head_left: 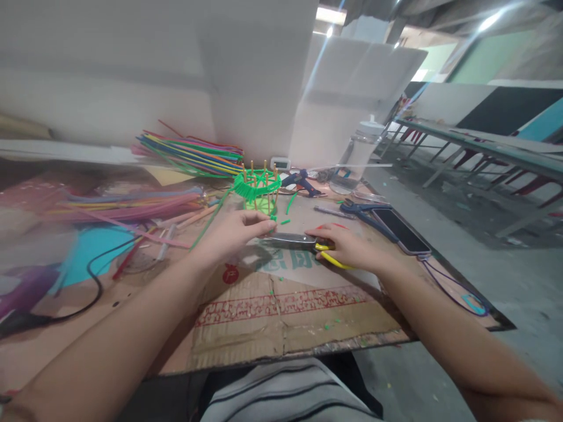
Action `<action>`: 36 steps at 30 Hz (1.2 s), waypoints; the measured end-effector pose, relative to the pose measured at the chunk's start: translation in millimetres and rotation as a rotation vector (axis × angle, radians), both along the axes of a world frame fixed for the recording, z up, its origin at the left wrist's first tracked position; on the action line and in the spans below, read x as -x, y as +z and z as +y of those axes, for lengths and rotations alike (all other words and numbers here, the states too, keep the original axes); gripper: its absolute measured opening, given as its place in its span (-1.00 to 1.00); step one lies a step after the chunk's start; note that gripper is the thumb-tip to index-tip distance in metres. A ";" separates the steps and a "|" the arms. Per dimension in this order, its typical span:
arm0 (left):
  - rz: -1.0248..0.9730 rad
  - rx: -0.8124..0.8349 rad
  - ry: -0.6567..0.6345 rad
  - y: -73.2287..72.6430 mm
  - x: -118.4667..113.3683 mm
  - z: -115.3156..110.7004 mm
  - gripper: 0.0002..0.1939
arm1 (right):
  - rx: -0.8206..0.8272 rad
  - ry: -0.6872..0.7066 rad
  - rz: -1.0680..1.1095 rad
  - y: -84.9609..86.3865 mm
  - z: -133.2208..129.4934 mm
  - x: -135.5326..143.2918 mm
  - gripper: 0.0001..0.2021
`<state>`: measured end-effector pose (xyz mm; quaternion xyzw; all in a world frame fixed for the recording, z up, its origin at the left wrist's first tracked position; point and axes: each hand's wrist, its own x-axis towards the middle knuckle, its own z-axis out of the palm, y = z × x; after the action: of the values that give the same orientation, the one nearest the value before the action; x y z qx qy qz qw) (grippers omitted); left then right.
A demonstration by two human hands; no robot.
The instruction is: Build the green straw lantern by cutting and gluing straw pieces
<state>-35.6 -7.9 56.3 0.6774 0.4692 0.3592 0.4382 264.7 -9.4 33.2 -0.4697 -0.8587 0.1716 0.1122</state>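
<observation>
My right hand [341,243] grips a pair of scissors [292,237] with yellow handles, its dark metal blades pointing left toward my other hand. Thumb and fingers of my left hand [240,231] are pinched together at a small green piece of pipe cleaner [273,219], just above the blade tips. Directly behind stands a round green frame [257,186] with upright wooden sticks, wound with green pipe cleaner. Short green offcuts [285,222] lie beside it. Under both hands is a printed cardboard sheet [237,337].
Bundles of coloured pipe cleaners [189,153] lie at the back left, with more in plastic [132,208] nearer. A blue glue gun [303,183], a clear water bottle [354,158], blue-handled pliers [372,221] and a phone [401,230] are on the right. A black cable [94,275] curves at left.
</observation>
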 end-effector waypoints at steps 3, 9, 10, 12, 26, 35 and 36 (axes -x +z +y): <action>-0.141 0.090 -0.003 -8.3 -0.8 4.9 -0.59 | -0.009 0.105 -0.007 -4.0 4.1 -3.0 -0.45; -0.179 0.109 -0.010 -10.3 -2.0 6.9 -0.57 | 0.000 0.116 -0.037 12.2 -1.5 2.0 -0.56; -0.176 0.106 -0.010 -10.3 -1.5 6.9 -0.57 | -0.006 0.093 -0.036 16.5 -3.1 4.2 -0.61; -0.144 0.117 0.002 -10.7 0.3 7.0 -0.57 | -0.027 0.029 -0.013 23.8 -4.2 9.4 -0.71; 0.156 -0.015 0.113 -19.0 5.5 16.3 -0.71 | -0.249 -0.064 -0.217 8.9 96.6 55.8 -0.62; 0.268 -0.126 0.142 -26.0 3.5 16.5 -0.74 | -0.290 -0.122 -0.140 -0.3 101.4 67.4 -0.78; 0.311 -0.156 0.162 -25.9 3.7 16.5 -0.75 | -0.307 -0.143 -0.111 -0.5 97.3 66.5 -0.79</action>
<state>-39.3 8.6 30.4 0.7167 0.5551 0.3192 0.2762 198.2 87.9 32.8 -0.5157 -0.8440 0.0038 0.1473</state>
